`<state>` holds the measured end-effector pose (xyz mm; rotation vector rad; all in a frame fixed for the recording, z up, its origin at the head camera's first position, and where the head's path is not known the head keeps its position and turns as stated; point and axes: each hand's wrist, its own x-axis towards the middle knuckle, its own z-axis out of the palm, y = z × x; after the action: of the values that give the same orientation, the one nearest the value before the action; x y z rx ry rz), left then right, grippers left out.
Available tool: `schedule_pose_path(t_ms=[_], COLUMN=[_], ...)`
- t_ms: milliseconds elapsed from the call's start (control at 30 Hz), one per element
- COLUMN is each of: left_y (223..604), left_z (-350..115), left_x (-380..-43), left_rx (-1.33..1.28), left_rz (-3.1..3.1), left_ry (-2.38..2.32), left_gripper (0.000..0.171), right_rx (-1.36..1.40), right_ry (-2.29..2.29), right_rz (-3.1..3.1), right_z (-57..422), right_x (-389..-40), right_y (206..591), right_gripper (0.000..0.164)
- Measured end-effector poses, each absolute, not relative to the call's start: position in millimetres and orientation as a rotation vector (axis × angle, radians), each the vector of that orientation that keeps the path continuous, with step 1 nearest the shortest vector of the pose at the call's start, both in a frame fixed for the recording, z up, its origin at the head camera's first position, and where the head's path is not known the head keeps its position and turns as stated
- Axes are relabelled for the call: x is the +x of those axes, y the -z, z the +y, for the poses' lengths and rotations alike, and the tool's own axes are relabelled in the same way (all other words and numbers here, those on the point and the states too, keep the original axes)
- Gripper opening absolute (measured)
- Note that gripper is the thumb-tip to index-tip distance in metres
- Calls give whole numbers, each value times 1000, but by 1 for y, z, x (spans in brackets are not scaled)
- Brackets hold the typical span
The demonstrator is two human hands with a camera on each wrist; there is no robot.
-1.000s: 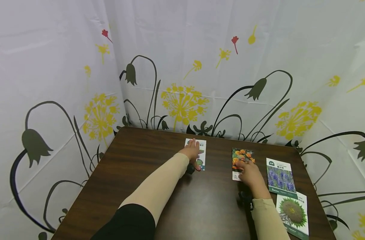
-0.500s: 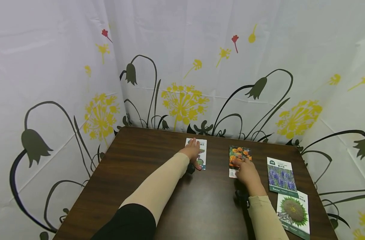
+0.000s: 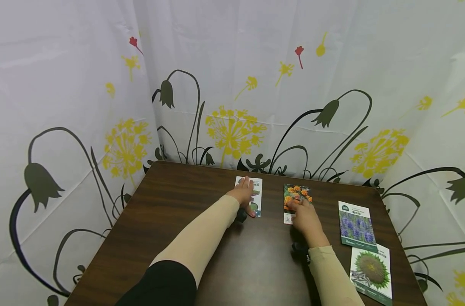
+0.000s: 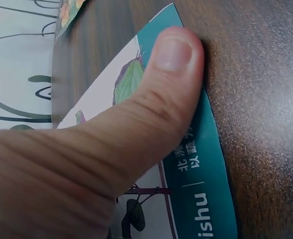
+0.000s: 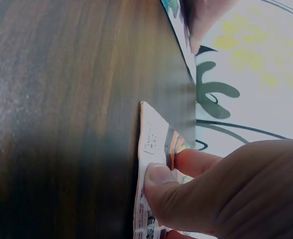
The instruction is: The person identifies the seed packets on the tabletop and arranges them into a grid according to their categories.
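Lying flat, two printed packets are pressed to the desk (image 3: 171, 199).
From the head view, the white packet (image 3: 257, 199) is partly covered by the left grip (image 3: 243, 196), unclenched, its fingers laid straight; the marigold packet (image 3: 296, 191) is touched by the right grip (image 3: 306, 217), with a purple-flower packet (image 3: 356, 228) and a green-fringed packet (image 3: 371, 272) overlapped further right. In the left wrist view, the white packet's teal band is pressed by the thumb (image 4: 169, 82); a light, thin, easily creased envelope is suggested. In the right wrist view, the marigold packet's pale end is met by thumb and fingertips, no closed pinch being seen; its rim is slightly wavy, so an edge or corner would best be taken. Smooth wood grain is shown beneath.
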<state>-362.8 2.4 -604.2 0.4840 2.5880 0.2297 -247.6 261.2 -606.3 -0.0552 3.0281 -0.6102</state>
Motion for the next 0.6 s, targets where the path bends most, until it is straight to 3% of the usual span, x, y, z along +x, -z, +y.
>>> schedule_pose_path(t_ms=[467, 600], left_y=[592, 604], left_z=[-1, -1], left_x=[-358, -363], left_rx=[510, 500], left_rz=[2595, 2605], left_ry=[-240, -254], left_gripper=[153, 156], right_rx=[-65, -74], right_ry=[618, 607], right_rz=[3031, 3020], right_z=[248, 245], right_x=[-249, -252], right_y=[604, 604], right_gripper=[54, 54])
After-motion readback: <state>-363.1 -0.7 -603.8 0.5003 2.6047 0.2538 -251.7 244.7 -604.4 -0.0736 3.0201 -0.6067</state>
